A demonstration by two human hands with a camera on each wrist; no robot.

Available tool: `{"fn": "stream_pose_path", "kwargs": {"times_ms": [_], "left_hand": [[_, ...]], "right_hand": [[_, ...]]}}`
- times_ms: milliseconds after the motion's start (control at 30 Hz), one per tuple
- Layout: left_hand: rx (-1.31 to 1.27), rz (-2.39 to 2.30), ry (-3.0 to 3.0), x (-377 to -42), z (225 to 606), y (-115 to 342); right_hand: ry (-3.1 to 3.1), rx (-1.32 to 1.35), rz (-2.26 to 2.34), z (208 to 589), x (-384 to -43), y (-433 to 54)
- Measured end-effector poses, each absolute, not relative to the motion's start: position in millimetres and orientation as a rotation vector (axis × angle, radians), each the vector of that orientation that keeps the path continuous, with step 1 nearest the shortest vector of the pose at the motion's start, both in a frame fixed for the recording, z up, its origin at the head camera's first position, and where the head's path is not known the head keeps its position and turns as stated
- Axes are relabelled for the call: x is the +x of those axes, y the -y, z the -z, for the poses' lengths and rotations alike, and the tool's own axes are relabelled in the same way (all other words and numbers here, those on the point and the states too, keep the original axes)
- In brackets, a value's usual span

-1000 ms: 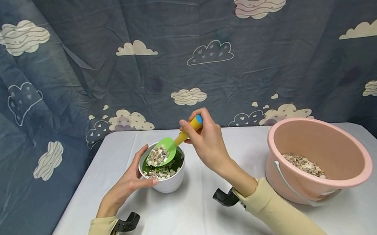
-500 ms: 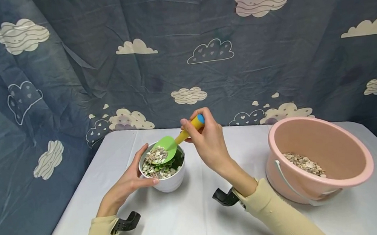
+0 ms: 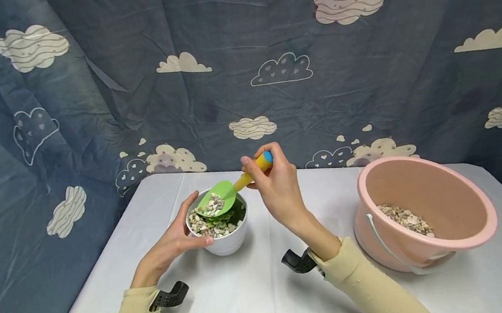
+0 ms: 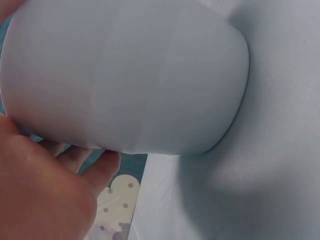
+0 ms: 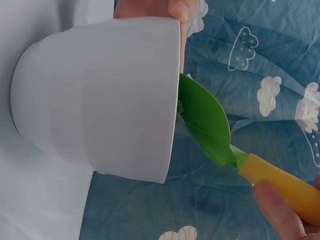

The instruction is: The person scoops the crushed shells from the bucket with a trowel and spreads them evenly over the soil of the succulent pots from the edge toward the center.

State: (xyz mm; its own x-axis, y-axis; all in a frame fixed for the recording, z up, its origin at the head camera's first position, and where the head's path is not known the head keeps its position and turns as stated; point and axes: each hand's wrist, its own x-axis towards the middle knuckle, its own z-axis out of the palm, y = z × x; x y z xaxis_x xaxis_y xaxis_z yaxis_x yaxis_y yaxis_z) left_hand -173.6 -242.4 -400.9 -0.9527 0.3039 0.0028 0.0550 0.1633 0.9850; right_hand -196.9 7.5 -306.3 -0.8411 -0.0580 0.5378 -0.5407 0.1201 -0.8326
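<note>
A white flowerpot (image 3: 228, 244) stands on the table, with a green leafy plant (image 3: 221, 222) and small pebbles or shell bits (image 3: 201, 227) inside. Holding its left side is my left hand (image 3: 171, 243), thumb at the front of the rim and fingers round the far side. My right hand (image 3: 277, 189) grips the yellow handle of a toy shovel (image 5: 205, 120). The shovel's green blade tilts down to the left over the pot's mouth, carrying a small heap of pebbles (image 3: 214, 205). In the right wrist view the blade's tip is hidden behind the rim.
On the right stands a pink bucket (image 3: 445, 198) with more pebbles (image 3: 405, 218) at its bottom and a white handle (image 3: 389, 249) hanging at its front. A white cloth covers the table (image 3: 242, 298). Behind hangs a dark blue curtain (image 3: 227, 103) with cloud prints.
Pebbles have slid off the shovel into the pot, so the heap on the blade is smaller. The blade has tilted slightly; the left hand stays on the pot.
</note>
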Motion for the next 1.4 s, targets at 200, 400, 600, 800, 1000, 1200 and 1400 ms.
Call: {"fn": "stream_pose_path", "kwargs": {"times_ms": [200, 400, 600, 800, 1000, 1200, 1400], "left_hand": [[0.314, -1.817, -2.319, -172, 400, 241], [0.358, -1.839, -2.260, -171, 399, 243], [0.421, -1.897, -2.169, -171, 400, 246], [0.420, -1.898, -2.186, -172, 401, 246], [0.381, -1.846, -2.275, -170, 399, 245], [0.343, -1.795, -2.337, -170, 398, 245], [0.365, -1.862, -2.255, -172, 401, 244]], "right_hand": [[2.025, 0.597, -1.736, 314, -206, -9], [2.047, 0.600, -1.678, 312, -206, -8], [2.085, 0.593, -1.633, 308, -206, -8], [2.160, 0.592, -1.557, 304, -205, -7], [2.204, 0.610, -1.499, 300, -204, -3], [2.220, 0.627, -1.472, 297, -205, -1], [2.217, 0.607, -1.480, 297, -206, -2]]}}
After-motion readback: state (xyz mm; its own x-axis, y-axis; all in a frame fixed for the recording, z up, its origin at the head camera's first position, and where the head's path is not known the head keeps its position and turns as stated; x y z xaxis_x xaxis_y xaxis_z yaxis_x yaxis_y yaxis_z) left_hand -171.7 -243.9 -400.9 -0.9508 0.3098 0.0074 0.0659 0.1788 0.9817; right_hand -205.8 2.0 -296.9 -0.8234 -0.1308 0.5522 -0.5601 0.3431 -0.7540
